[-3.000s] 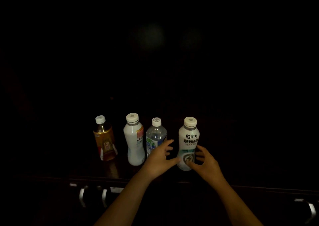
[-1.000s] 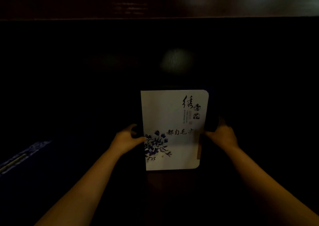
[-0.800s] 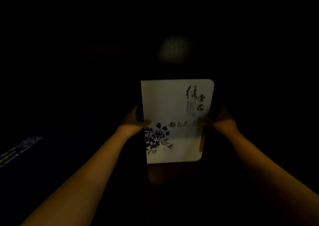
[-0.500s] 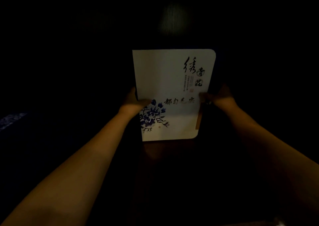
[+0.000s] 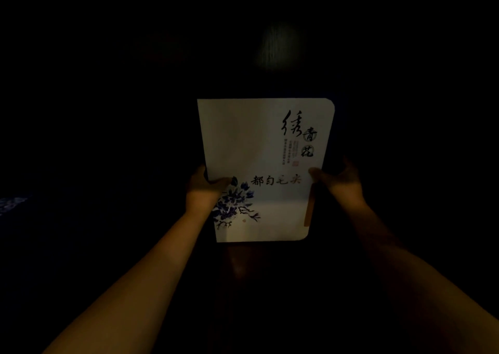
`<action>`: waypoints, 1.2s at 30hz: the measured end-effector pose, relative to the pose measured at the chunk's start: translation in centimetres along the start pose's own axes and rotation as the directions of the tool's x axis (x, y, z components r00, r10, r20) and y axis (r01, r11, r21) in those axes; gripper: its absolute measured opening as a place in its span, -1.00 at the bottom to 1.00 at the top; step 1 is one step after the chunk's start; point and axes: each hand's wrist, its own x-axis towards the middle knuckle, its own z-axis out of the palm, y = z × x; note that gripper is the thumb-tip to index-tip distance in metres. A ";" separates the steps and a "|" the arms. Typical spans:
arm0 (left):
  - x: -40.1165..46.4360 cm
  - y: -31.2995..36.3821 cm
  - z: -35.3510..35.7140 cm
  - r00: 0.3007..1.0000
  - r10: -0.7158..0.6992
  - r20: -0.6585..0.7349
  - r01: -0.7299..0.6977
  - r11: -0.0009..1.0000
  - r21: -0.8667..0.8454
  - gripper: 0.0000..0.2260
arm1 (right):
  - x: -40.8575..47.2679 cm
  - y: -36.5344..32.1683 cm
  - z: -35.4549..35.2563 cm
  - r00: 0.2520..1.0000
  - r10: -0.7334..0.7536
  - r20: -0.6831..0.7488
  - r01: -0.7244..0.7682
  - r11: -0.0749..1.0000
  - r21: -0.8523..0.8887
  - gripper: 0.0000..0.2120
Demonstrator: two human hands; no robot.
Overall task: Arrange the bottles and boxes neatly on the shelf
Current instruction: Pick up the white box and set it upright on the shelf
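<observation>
At the bottom of the view, two bare forearms rose from five and seven o'clock toward the centre. There the left hand and right hand each clamped a side edge of the upright white box, thumbs on its front. Beyond, toward twelve o'clock, all was dark except a faint reflection.

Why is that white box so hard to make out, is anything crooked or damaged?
Nothing looks damaged. The white box is gripped by the left hand and right hand, leaning slightly left. Only the darkness is odd.
</observation>
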 end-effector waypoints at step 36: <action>-18.4 1.2 -12.7 0.984 0.166 -0.059 -0.159 0.981 0.114 -0.50 | -18.9 -2.5 -5.1 0.977 -0.199 0.077 0.200 0.980 -0.004 -0.47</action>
